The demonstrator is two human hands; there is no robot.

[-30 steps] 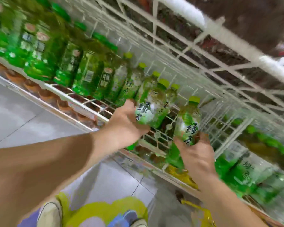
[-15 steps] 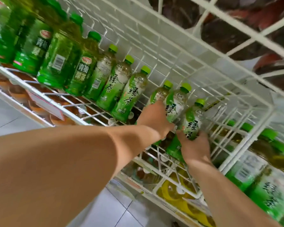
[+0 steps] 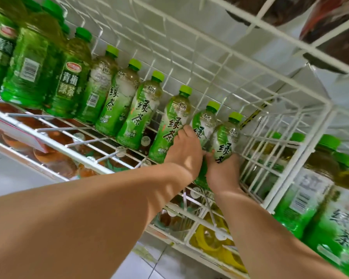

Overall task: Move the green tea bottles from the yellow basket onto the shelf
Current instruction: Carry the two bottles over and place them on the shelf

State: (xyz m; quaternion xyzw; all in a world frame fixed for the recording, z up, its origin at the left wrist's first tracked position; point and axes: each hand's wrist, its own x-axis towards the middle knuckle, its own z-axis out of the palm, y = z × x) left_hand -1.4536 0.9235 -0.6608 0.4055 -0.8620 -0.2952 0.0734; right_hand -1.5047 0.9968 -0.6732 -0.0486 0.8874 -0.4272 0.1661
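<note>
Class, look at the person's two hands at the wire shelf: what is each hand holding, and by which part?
Each holds a green tea bottle by its lower body: the left hand the middle bottle, the right hand the rightmost bottle.

Green tea bottles [image 3: 170,125], lime caps; white wire shelf [image 3: 101,150].

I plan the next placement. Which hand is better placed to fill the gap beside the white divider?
Probably the right hand: it grips the bottle nearest the divider. The left hand is farther away.
</note>
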